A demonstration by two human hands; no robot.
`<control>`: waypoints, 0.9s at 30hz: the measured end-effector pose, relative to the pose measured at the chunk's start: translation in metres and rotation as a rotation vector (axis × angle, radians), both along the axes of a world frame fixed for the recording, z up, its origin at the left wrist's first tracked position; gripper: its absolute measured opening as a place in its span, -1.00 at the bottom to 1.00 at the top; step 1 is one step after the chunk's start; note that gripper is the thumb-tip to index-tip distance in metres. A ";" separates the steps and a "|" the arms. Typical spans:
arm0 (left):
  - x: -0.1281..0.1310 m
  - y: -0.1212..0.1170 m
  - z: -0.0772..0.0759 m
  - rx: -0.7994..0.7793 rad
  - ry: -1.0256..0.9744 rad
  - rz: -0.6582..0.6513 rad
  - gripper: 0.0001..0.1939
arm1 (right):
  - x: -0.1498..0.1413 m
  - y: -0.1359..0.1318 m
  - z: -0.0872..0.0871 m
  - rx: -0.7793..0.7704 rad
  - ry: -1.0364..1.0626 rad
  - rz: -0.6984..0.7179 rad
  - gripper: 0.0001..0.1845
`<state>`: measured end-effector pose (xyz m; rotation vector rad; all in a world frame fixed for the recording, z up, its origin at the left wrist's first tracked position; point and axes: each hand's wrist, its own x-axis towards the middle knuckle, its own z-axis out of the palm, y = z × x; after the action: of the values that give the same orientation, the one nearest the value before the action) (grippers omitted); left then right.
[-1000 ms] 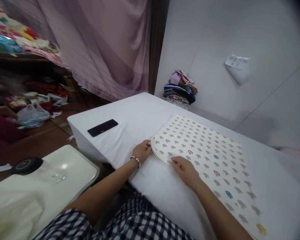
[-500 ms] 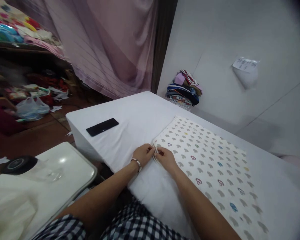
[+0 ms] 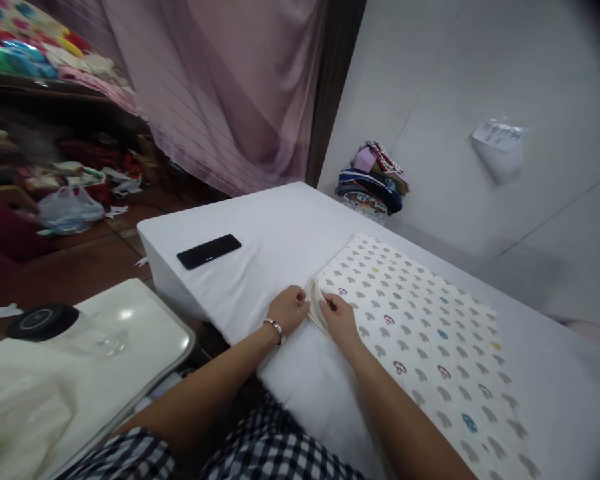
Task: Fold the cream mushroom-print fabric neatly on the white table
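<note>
A stack of cream printed cloth (image 3: 420, 327) with small grey and coloured heart shapes lies on the white table (image 3: 280, 240). Both hands meet at its near left corner. My left hand (image 3: 291, 309), a bracelet on its wrist, presses against the corner's layered edges with its fingers curled. My right hand (image 3: 339, 318) pinches the top layer at that corner, lifting it slightly.
A black phone (image 3: 209, 251) lies on the table to the left. A pile of folded clothes (image 3: 373, 177) sits by the wall at the far end. A white machine top (image 3: 90, 360) stands at my lower left. Clutter and bags cover the floor at left.
My right hand slid left from the cloth's front edge to the corner and joined the left hand. The corner's top layer is now lifted a little.
</note>
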<state>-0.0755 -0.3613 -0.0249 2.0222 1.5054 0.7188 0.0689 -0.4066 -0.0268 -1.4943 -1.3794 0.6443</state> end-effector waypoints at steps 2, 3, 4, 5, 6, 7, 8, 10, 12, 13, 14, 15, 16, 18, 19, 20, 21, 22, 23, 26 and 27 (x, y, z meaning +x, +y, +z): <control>-0.001 0.000 -0.001 0.046 -0.046 0.010 -0.80 | -0.001 0.000 0.000 0.002 0.021 0.004 -0.76; -0.001 0.000 -0.001 0.071 -0.061 -0.007 -0.80 | -0.001 0.000 -0.001 0.002 0.032 0.007 -0.76; -0.001 0.000 0.000 0.092 -0.069 -0.038 -0.83 | -0.001 0.001 -0.001 0.001 0.041 0.012 -0.76; -0.002 0.000 0.000 0.106 -0.069 -0.067 -0.88 | -0.001 0.001 -0.003 0.001 0.045 0.012 -0.76; -0.002 0.000 0.000 0.110 -0.062 -0.086 -0.93 | -0.001 0.001 -0.004 0.001 0.042 0.009 -0.76; -0.001 0.000 0.001 0.106 -0.048 -0.092 -0.93 | -0.001 0.001 -0.005 0.002 0.032 0.004 -0.76; -0.001 0.000 0.002 0.096 -0.028 -0.088 -0.88 | -0.001 0.001 -0.006 0.007 0.018 -0.005 -0.77; 0.000 0.001 0.003 0.070 0.022 -0.065 -0.80 | -0.002 0.001 -0.007 0.030 -0.012 -0.020 -0.79; 0.002 0.002 0.003 0.052 0.072 -0.050 -0.75 | -0.002 0.000 -0.006 0.061 -0.035 -0.023 -0.81; 0.002 0.002 0.003 0.051 0.094 -0.044 -0.74 | -0.002 -0.001 -0.005 0.077 -0.044 -0.025 -0.82; 0.003 0.003 0.003 0.051 0.113 -0.039 -0.74 | -0.003 -0.001 -0.004 0.090 -0.054 -0.026 -0.83; 0.004 0.003 0.002 0.052 0.130 -0.034 -0.74 | -0.003 -0.002 -0.003 0.100 -0.064 -0.026 -0.84; 0.004 0.003 0.002 0.054 0.145 -0.030 -0.74 | -0.003 -0.002 -0.001 0.109 -0.073 -0.026 -0.84; 0.005 0.004 0.001 0.067 0.163 -0.021 -0.73 | -0.004 -0.003 0.000 0.122 -0.088 -0.020 -0.86; 0.005 0.004 0.001 0.074 0.167 -0.018 -0.73 | -0.004 -0.003 0.001 0.123 -0.094 -0.018 -0.86; 0.005 0.004 0.001 0.081 0.168 -0.015 -0.72 | -0.004 -0.003 0.001 0.124 -0.100 -0.016 -0.86; 0.006 0.004 0.001 0.085 0.167 -0.014 -0.71 | -0.004 -0.003 0.002 0.124 -0.105 -0.016 -0.86; 0.006 0.005 0.001 0.086 0.166 -0.013 -0.70 | -0.004 -0.002 0.002 0.124 -0.108 -0.015 -0.86; 0.006 0.005 0.001 0.083 0.167 -0.012 -0.69 | -0.004 -0.002 0.002 0.126 -0.111 -0.015 -0.86; 0.006 0.006 0.001 0.073 0.173 -0.024 -0.70 | -0.004 -0.002 0.002 0.137 -0.111 -0.018 -0.85; 0.006 0.007 0.001 0.070 0.169 -0.034 -0.72 | -0.005 -0.001 0.002 0.137 -0.113 -0.016 -0.85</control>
<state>-0.0691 -0.3545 -0.0238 2.2034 1.5543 0.6069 0.0644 -0.4080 -0.0248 -1.4485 -1.4654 0.4513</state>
